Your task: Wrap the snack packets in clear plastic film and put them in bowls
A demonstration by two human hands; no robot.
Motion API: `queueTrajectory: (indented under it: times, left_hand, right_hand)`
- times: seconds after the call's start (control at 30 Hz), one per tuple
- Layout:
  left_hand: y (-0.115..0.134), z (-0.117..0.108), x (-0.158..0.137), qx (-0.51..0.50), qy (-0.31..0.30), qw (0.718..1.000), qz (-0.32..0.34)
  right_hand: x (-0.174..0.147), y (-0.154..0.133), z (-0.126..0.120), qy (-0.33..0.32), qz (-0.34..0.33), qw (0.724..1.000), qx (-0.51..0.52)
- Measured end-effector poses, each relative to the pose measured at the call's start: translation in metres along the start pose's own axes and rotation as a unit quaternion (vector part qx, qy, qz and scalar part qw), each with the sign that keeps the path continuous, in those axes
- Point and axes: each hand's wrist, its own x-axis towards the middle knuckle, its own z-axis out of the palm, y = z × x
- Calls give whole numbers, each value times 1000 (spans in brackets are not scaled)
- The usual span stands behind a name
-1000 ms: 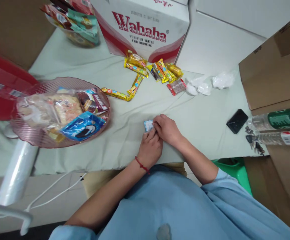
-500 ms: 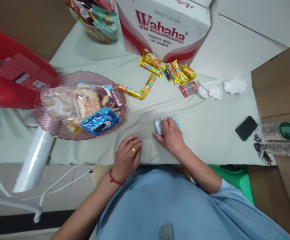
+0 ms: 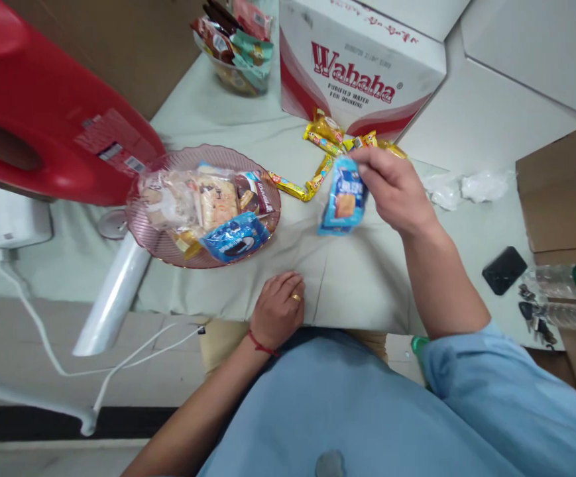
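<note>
My right hand pinches a blue biscuit packet by its upper right edge. Printed on its front is a square biscuit, and it hangs tilted above the green cloth, slightly blurred. Near the front edge of the table my left hand rests on the cloth, holding nothing, its fingers loosely bent and lying on it. Left of the packet stands a pink ridged glass plate, loaded with a blue snack bag, a bread-like wrapped snack and others. Small yellow snack sticks lie behind the packet, some hidden by my right hand.
A Wahaba-style printed water carton stands at the back beside a bowl of snacks. To the left are a red jug and a plastic film roll. Crumpled clear plastic, a black phone-like object and keys lie right.
My right hand has lifted the blue packet off the cloth and moved it up toward the yellow snacks. My left hand stays resting at the table's edge. The camera view has shifted left.
</note>
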Motion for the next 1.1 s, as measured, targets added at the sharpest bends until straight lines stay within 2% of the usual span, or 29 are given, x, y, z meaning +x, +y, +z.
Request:
queueTrajectory:
  times: [0.07, 0.13, 0.27, 0.37, 0.43, 0.5, 0.63, 0.7, 0.8, 0.93, 1.0, 1.1]
  left_hand:
    - [1, 1, 0, 0, 6, 1000, -1]
    - [1, 0, 0, 1, 7, 1000, 0]
    - [2, -1, 1, -1, 13, 1000, -3]
    - [3, -2, 1, -7, 11, 1000, -6]
    - [3, -3, 1, -4, 9, 1000, -3]
    - [3, -4, 2, 2, 10, 1000, 0]
    - [2, -3, 3, 5, 8, 1000, 0]
    - [2, -3, 1, -7, 13, 1000, -5]
    - [2, -8, -5, -52, 42, 998, -9]
    - [-4, -26, -18, -63, 66, 996, -2]
    - [-12, -36, -20, -36, 63, 997, -11]
    - [-26, -43, -16, -7, 43, 998, -49]
  right_hand:
    - [50, -17, 17, -29, -54, 998, 34]
    - [98, -37, 43, -81, -122, 988, 56]
    - [168, -78, 115, -208, -217, 953, 32]
    - [183, -93, 168, -315, -261, 911, -42]
    - [179, -93, 193, -330, -253, 906, -74]
    - [170, -87, 205, -312, -257, 910, -89]
    - [160, -86, 208, -223, -332, 906, -142]
    - [162, -90, 207, -206, -326, 908, -161]
    - [172, -85, 202, -210, -256, 934, -138]
    - [191, -39, 175, -127, -139, 973, -135]
    - [200, -9, 157, -130, -62, 971, -190]
    - [219, 23, 141, -132, -14, 960, -245]
